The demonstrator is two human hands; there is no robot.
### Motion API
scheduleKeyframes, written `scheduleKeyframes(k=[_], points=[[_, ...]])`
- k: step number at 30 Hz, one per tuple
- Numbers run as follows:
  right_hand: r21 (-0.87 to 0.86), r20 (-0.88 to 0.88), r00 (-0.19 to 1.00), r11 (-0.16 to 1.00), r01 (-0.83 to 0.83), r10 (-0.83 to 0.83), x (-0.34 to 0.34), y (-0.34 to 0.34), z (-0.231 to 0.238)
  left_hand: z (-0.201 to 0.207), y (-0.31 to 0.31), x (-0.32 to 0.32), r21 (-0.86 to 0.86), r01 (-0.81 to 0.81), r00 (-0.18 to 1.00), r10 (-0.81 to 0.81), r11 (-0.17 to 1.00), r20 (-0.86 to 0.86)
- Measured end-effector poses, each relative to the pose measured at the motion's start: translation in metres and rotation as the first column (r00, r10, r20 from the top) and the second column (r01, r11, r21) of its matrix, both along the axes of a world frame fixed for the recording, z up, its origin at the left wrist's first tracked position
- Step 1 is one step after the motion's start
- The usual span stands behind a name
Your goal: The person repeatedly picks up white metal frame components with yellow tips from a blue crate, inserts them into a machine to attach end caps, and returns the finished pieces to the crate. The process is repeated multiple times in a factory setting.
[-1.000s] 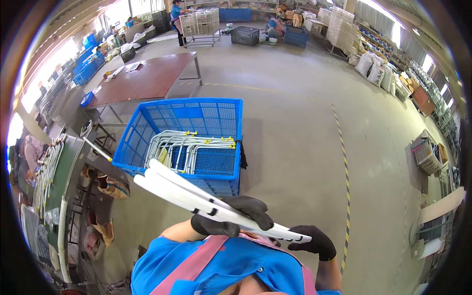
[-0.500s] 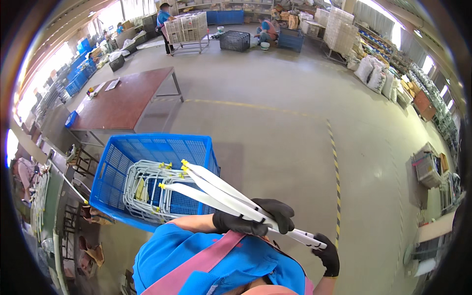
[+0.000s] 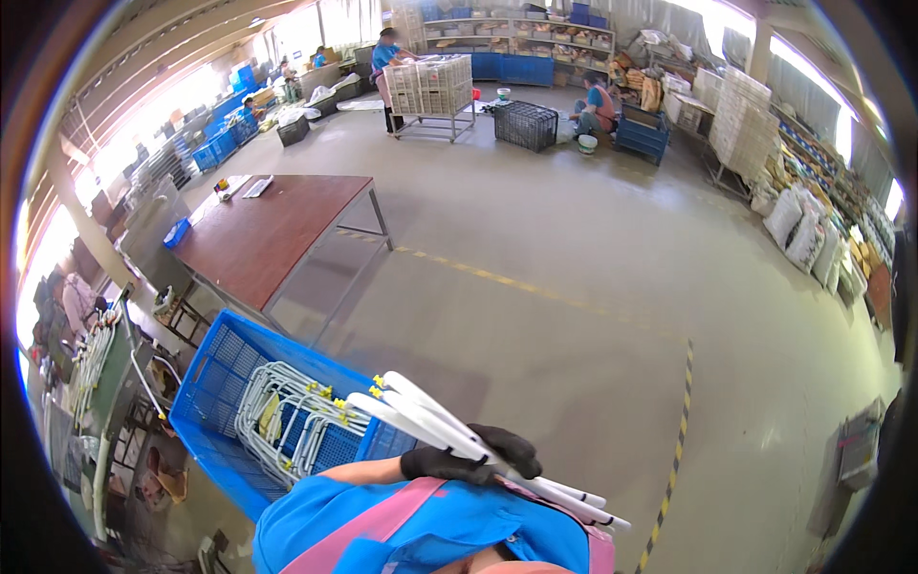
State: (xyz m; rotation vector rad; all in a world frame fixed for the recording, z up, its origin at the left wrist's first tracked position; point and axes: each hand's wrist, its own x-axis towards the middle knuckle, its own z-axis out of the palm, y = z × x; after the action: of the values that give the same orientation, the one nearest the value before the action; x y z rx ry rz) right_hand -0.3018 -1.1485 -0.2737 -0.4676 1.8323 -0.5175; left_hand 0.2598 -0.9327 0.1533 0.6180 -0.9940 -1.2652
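Note:
My left hand (image 3: pixel 470 461), in a black glove, is closed around a bundle of white tubes (image 3: pixel 421 421) close to my body. The tubes slant from upper left to lower right, with bent ends, yellow fittings and dark bands. Their lower ends stick out past the glove on the right. The bundle's upper end hangs over the edge of a blue plastic crate (image 3: pixel 220 459). Inside that crate lie several bent white tube frames (image 3: pixel 277 411) with yellow fittings. My right hand does not show.
A red-brown table (image 3: pixel 277 230) on metal legs stands beyond the crate. On the left is a green bench (image 3: pixel 96 383) with more white tubes. Yellow-black tape (image 3: pixel 677 450) marks the floor at right. Two people work near a wheeled rack (image 3: pixel 430 91) and a black crate (image 3: pixel 526 126).
My view has turned left and tilted up, so the surroundings sit lower and further right. My right hand, earlier at the tubes' lower ends, has left the view. The left keeps its grip.

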Motion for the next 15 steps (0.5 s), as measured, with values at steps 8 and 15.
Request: scheduleKeyframes(k=[8,15], points=[[-0.963,-0.116,0.559,0.045,-0.266,0.821,0.573,-0.321,0.323,-0.021,-0.068,0.119,0.065,-0.441,0.898,0.439,0.895,0.037],[-0.404,-0.851,0.492,-0.83,-0.385,0.186,0.81,-0.311,0.403,-0.047,-0.133,0.285,0.053,-0.706,0.706,0.696,0.706,0.134]])
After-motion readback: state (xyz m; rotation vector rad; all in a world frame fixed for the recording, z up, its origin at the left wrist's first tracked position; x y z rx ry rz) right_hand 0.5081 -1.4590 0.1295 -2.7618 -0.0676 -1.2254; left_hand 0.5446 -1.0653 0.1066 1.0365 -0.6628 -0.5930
